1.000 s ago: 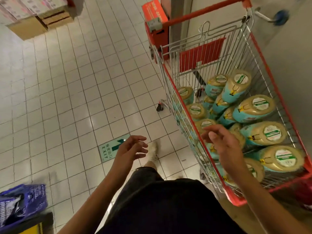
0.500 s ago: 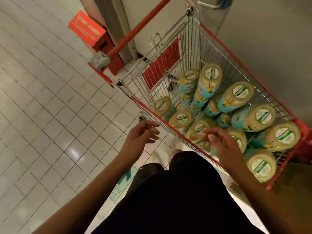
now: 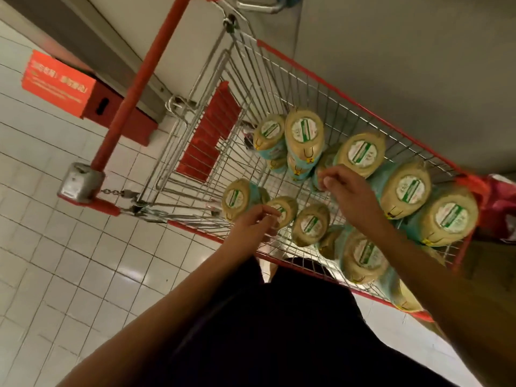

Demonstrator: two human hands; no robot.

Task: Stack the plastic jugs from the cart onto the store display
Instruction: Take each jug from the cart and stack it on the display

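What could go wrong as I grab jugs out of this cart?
The jugs lie on their sides in a loose pile, so pulling one may let its neighbours roll. Neither the left hand nor the right hand grips anything yet; a hasty grab could slip. The cart stands on smooth tile and might roll if leaned on.
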